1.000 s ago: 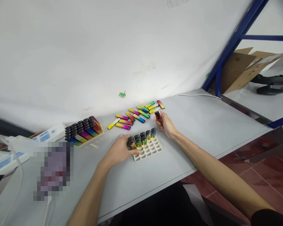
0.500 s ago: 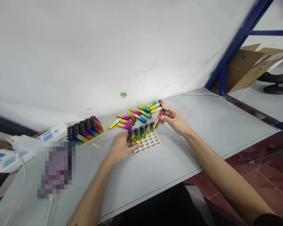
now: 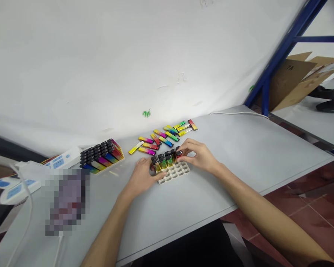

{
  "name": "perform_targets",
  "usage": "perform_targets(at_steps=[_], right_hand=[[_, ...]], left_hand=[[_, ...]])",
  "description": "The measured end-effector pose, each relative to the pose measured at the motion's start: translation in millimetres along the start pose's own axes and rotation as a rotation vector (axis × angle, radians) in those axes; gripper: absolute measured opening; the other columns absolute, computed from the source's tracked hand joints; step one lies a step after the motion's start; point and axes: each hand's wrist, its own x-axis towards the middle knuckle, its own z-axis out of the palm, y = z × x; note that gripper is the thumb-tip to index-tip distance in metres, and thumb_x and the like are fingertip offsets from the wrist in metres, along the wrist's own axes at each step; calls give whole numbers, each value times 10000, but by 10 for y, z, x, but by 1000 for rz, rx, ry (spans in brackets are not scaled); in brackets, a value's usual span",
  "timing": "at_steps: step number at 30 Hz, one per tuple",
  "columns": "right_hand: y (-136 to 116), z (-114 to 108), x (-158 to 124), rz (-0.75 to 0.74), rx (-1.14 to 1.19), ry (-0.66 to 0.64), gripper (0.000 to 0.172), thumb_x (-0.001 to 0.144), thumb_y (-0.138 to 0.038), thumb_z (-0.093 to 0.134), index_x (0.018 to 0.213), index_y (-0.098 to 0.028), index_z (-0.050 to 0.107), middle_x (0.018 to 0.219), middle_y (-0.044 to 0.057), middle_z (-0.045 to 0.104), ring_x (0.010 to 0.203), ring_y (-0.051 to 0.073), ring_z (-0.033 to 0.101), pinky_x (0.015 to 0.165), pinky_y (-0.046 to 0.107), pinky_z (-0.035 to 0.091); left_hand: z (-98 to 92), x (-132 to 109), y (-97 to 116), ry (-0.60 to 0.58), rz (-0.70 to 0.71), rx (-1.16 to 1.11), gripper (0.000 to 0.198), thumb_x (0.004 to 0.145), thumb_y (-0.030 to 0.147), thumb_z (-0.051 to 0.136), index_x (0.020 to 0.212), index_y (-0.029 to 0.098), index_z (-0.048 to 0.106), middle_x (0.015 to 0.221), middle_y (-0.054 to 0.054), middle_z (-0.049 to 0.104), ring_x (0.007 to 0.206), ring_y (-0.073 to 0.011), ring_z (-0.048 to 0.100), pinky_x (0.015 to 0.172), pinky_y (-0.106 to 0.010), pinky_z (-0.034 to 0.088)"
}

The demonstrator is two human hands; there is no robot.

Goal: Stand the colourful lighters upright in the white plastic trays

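A white slotted tray lies on the grey table, with several rainbow lighters standing in its far rows. My left hand rests against the tray's left end, fingers curled on its edge. My right hand is at the tray's far right corner, fingertips pinched on a red lighter that stands in a slot. Several loose rainbow lighters lie flat in a row behind the tray.
A full tray of lighters sits to the left, beside white power strips and a white cable. A blurred object lies at the near left. A blue rack post and cardboard boxes stand at the right.
My right hand picked a red lighter from the loose row, swung it over to the tray and lowered it into a slot. My left hand stayed on the tray.
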Motion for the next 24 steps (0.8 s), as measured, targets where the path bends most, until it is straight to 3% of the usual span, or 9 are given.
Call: perform_targets(at_steps=[16, 20, 24], right_hand=[[-20, 27, -52, 86, -159, -145, 263, 880, -473, 679, 986, -238, 727, 803, 22, 692, 668, 149, 617, 654, 286, 488], [-46, 41, -55, 96, -134, -51, 280, 836, -482, 727, 970, -236, 736, 698, -4, 659, 579, 129, 544, 604, 275, 457], [-110, 46, -31, 217, -43, 168, 285, 884, -490, 658, 853, -212, 712, 615, -9, 617, 505, 124, 502, 539, 275, 424]], left_hand=[[-27, -11, 21, -18, 6, -5, 401, 756, 591, 674, 858, 214, 585, 822, -42, 586, 848, -260, 544, 742, -371, 443], [-37, -14, 36, -21, 21, 3, 373, 771, 565, 666, 857, 212, 582, 823, -43, 587, 862, -262, 541, 773, -383, 442], [-48, -25, 34, -37, 30, 3, 375, 776, 573, 652, 854, 213, 582, 836, -46, 589, 878, -264, 540, 786, -392, 447]])
